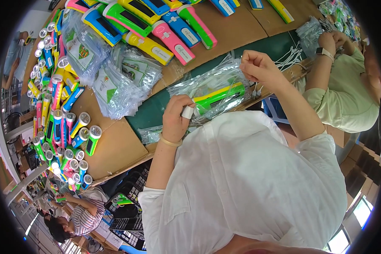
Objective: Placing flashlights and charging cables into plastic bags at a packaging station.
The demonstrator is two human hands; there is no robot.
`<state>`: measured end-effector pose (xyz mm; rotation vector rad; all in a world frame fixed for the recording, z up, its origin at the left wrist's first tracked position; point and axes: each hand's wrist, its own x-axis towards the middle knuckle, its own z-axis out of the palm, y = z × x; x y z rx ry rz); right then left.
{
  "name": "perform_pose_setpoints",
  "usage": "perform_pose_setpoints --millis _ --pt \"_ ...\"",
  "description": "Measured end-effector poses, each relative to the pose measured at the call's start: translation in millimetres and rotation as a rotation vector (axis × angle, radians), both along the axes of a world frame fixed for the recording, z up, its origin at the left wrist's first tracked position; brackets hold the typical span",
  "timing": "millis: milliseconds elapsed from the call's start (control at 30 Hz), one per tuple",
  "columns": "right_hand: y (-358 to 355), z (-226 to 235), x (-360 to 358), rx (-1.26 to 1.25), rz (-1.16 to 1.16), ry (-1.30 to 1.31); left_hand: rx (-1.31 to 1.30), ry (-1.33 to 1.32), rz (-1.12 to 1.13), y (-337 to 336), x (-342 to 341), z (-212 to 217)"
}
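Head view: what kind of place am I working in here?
Probably a packing line in a small factory or workshop. Rows of bright plastic flashlights cover a cardboard-topped bench, a heap of clear plastic bags lies beside them, and both hands hold a green and yellow flashlight in a clear bag.

1. This is a packing line in a small factory or assembly workshop.
2. Rows of identical bright plastic flashlights (pixel 61 122) cover the long desk (pixel 114 148), whose top is lined with cardboard.
3. Stacks of clear plastic bags (pixel 114 80) with printed inserts lie beside them.
4. Other workers sit close along the desk, one in a pale green shirt (pixel 347 103).
5. Stacked brown cartons (pixel 362 169) stand on the floor.
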<state>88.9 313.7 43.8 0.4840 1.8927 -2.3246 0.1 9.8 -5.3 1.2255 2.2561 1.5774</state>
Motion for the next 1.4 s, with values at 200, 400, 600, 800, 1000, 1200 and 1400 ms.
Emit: perform_pose_setpoints --millis 200,400,600,800,1000,1200,1400 --pt "1 5 -8 0.348 0.261 -0.042 0.048 -0.324 0.335 3 12 0" --pt "-36 16 -36 0.832 0.658 0.184 -0.019 -0.149 0.278 -1 16 10" --pt "-62 8 -53 0.804 0.834 0.230 -0.018 -0.057 0.252 -1 21 20" --pt "-68 11 -54 0.466 0.740 0.193 0.033 -0.224 0.263 -2 27 22" --pt "-80 8 -55 0.060 0.679 0.097 0.113 -0.211 0.308 4 26 27" --pt "-86 21 -59 0.284 0.727 0.041 0.146 -0.241 0.355 1 27 25" --pt "-39 -1 -26 0.575 0.540 0.184 0.287 -0.610 0.406 -17 30 12"
